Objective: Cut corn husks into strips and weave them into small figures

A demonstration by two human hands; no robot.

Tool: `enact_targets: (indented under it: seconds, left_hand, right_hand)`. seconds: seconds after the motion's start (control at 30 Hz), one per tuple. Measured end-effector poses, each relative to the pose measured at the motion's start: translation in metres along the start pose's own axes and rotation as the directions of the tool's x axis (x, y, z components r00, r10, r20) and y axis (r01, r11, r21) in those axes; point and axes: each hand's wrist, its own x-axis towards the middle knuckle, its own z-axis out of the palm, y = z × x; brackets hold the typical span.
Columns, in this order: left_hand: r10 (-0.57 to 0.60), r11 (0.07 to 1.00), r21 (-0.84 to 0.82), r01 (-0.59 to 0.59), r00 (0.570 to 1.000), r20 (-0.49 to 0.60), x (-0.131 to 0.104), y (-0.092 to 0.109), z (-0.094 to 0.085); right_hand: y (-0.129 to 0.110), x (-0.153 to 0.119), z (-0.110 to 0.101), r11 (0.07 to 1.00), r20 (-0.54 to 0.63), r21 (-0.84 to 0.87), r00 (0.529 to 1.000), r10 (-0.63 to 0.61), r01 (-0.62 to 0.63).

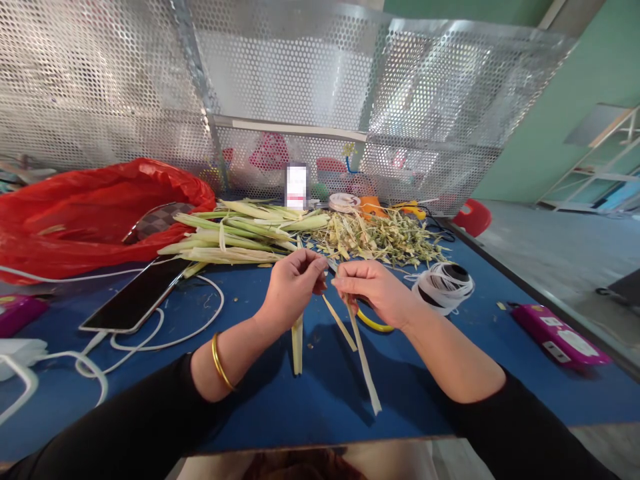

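Observation:
My right hand [373,283] pinches a pale strip of corn husk [367,377], whose long end hangs down toward the table's front. Close beside it, my left hand [297,283] is closed with thumb and fingertips together; what they hold is too small to make out. Below the left hand is another husk strip [297,347]; whether it is held or lying there I cannot tell. A narrow strip [341,325] shows between the hands. Partly hidden under my right hand is a yellow loop [376,324], apparently a scissors handle.
Behind my hands lie piled corn husks [240,233] and a heap of husk scraps [385,237]. A red plastic bag [95,220], a phone [137,297] and white cables are at left. White cord [444,287] and a purple box [557,337] stand at right; a perforated sheet [300,73] rises behind.

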Motion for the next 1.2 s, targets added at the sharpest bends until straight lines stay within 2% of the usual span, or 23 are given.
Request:
enact_targets:
  seconds: [0.17, 0.3, 0.47, 0.67, 0.87, 0.93, 1.03, 1.13, 1.2]
  left_hand:
    - [-0.076, 0.994, -0.083, 0.072, 0.996, -0.041, 0.003, 0.001, -0.001]
    - [-0.116, 0.989, -0.104, 0.107, 0.990, -0.082, 0.005, -0.003, -0.002]
    - [-0.120, 0.989, -0.102, 0.105, 0.981, -0.151, 0.010, -0.008, -0.005]
    - [-0.110, 0.992, -0.084, 0.096, 0.978, -0.175, 0.012, -0.008, -0.006]
    - [-0.238, 0.965, -0.179, 0.191, 0.924, -0.300, 0.022, -0.008, -0.017]
    - [-0.287, 0.947, -0.231, 0.224, 0.912, -0.292, 0.024, -0.007, -0.019]
    - [-0.366, 0.906, -0.313, 0.286, 0.900, -0.238, 0.023, -0.006, -0.018]
    - [-0.423, 0.864, -0.379, 0.331, 0.886, -0.189, 0.019, -0.005, -0.015]
    - [-0.440, 0.845, -0.410, 0.343, 0.882, -0.170, 0.017, -0.003, -0.013]
  right_hand:
    - [-0.001, -0.001, 0.000, 1.000, 0.046, 0.016, 0.999, 0.006, -0.007]
    - [-0.003, -0.003, 0.001, 0.993, 0.085, 0.111, 0.996, 0.027, -0.037]
    - [-0.006, -0.006, 0.002, 0.973, 0.171, 0.225, 0.985, 0.018, -0.057]
    - [-0.004, -0.007, -0.002, 0.951, 0.235, 0.300, 0.972, -0.004, -0.069]
    - [-0.008, -0.012, -0.009, 0.936, 0.338, 0.351, 0.937, -0.091, -0.036]
    - [-0.008, -0.010, -0.011, 0.948, 0.266, 0.317, 0.962, -0.066, -0.022]
    - [0.000, 0.001, -0.013, 0.996, 0.018, 0.088, 1.000, 0.013, -0.014]
    - [0.017, 0.014, -0.016, 0.965, -0.200, -0.260, 0.980, -0.013, -0.041]
    - [0.026, 0.019, -0.019, 0.884, -0.312, -0.467, 0.940, -0.135, -0.028]
